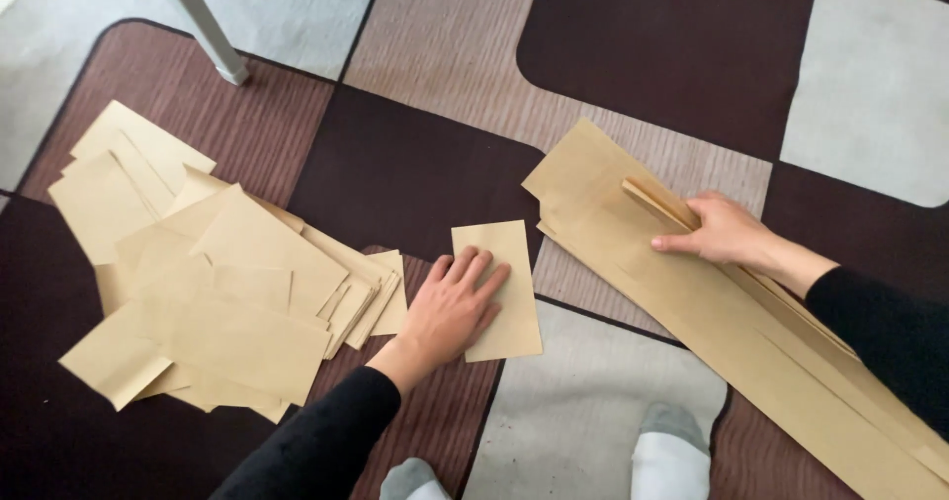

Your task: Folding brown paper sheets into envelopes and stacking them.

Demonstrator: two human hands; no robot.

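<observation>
A: Item one, left hand?
B: Mine, flat and open, fingers spread, pressing a small brown sheet onto the rug.
A: Item two, right hand?
B: Palm down on the long paper strips, fingers loosely together near a folded edge, clamped on nothing.
A: Item three?
B: Pile of cut sheets, just left of my left hand. My socks show below; a table leg stands above the pile.

Home, likely living room floor. Patchwork rug in brown, maroon, grey under both hands; socked feet just below them; pale furniture leg well above left hand.
</observation>
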